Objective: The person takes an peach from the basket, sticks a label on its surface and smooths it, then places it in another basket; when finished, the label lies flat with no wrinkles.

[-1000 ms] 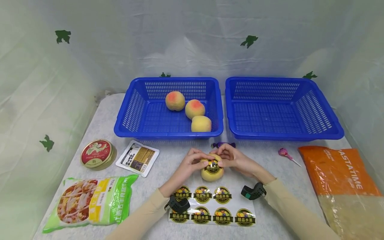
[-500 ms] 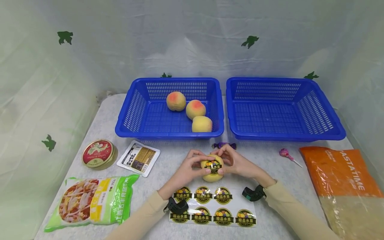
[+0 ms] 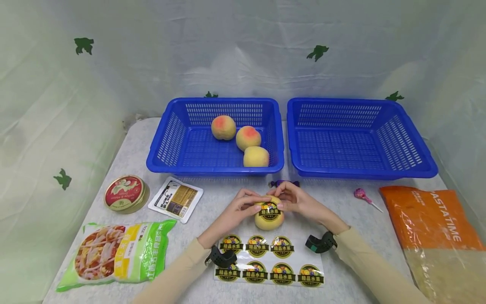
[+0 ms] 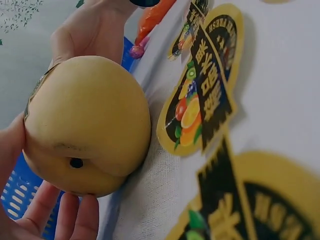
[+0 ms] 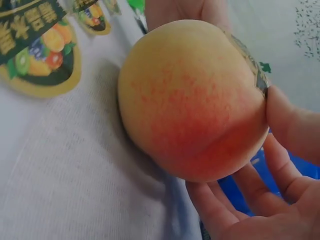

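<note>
Both hands hold one yellow peach [image 3: 268,223] low at the table's middle, just beyond a sticker sheet [image 3: 300,256]. A round black-and-gold fruit sticker [image 3: 269,211] lies on the peach's upper face. My left hand [image 3: 243,207] grips the peach from the left, its thumb at the sticker's edge. From the right, my right hand [image 3: 300,205] does the same, thumb on the sticker's other edge. In the left wrist view the peach [image 4: 90,115] shows a dark pit at its end and fingertips beneath. The right wrist view shows the peach's red-blushed side [image 5: 195,115].
A blue basket [image 3: 157,145] with several peaches stands behind the hands, beside a second blue basket [image 3: 415,147]. Around lie a round tin [image 3: 123,194], a flat packet [image 3: 176,200], a green food bag [image 3: 117,253], a purple candy [image 3: 282,183], a lollipop [image 3: 360,194] and an orange bag [image 3: 433,219].
Both thumbs slid down the sticker's sides, then back up toward its upper edges. The peach stays held in nearly the same place.
</note>
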The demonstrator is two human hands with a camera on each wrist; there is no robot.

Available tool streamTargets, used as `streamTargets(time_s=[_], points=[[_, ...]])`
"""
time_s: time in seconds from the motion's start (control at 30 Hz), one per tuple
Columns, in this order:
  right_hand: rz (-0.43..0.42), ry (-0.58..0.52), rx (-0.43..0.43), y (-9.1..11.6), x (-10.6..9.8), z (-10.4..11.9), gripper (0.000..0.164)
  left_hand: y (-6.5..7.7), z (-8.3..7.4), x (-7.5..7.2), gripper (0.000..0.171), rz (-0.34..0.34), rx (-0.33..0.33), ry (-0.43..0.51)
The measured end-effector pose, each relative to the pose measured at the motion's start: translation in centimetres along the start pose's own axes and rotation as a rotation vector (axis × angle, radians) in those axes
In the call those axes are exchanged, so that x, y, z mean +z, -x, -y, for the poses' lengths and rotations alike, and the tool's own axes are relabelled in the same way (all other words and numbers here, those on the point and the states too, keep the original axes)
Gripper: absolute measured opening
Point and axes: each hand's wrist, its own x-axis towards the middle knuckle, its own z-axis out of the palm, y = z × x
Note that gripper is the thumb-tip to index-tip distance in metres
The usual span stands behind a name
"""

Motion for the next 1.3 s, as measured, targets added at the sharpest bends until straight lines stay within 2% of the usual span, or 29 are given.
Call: streamTargets(time_s=[0.13,0.23,0.3,0.43,0.53,0.6,0.77,0.83,0.9,1.03,1.13,1.2,1.3], points=[[0.0,-0.006,-0.016,0.3,-0.1,-0.1,0.027,-0.3,0.7,0.1,0.03,0.003,0.038,-0.099],[-0.01,-0.018,-0.03,1.0,-0.5,0.3,0.03,-0.5,1.4,0.1,0.034,-0.003,0.059,-0.231],[-0.031,-0.04,-0.056,1.6,-1.0,0.7,0.031,-0.6,1.8,0.3,0.042,-0.011,0.066,-0.306],[-0.123,-0.078,-0.158,3.4,-2.9,1.2,0.031,-0.6,1.5,0.8,0.061,-0.02,0.075,-0.417],[-0.21,-0.078,-0.225,4.9,-4.8,1.1,0.032,-0.6,1.3,1.2,0.064,-0.015,0.052,-0.469],[-0.229,-0.121,-0.283,5.9,-6.7,-0.2,0.031,-0.5,1.2,1.4,0.062,-0.018,0.035,-0.493],[-0.343,-0.157,-0.284,8.1,-8.7,0.0,0.031,-0.6,0.8,1.8,0.054,-0.042,0.037,-0.523],[-0.421,-0.141,-0.235,8.6,-8.3,1.4,0.033,-0.7,0.6,1.9,0.053,-0.048,0.057,-0.531],[-0.461,-0.164,-0.22,8.7,-8.4,1.7,0.033,-0.8,0.3,2.0,0.052,-0.056,0.087,-0.545],[-0.528,-0.187,-0.211,8.5,-8.4,2.0,0.031,-1.5,-1.3,2.5,0.051,-0.047,0.178,-0.525],[-0.574,-0.204,-0.215,8.2,-8.4,1.9,0.028,-2.5,-3.6,2.8,0.051,-0.023,0.266,-0.489],[-0.599,-0.217,-0.22,8.0,-8.4,1.9,0.026,-3.5,-5.4,2.7,0.05,-0.019,0.322,-0.484],[-0.619,-0.238,-0.229,7.9,-8.4,1.8,0.022,-5.6,-7.8,2.2,0.05,-0.022,0.366,-0.466]])
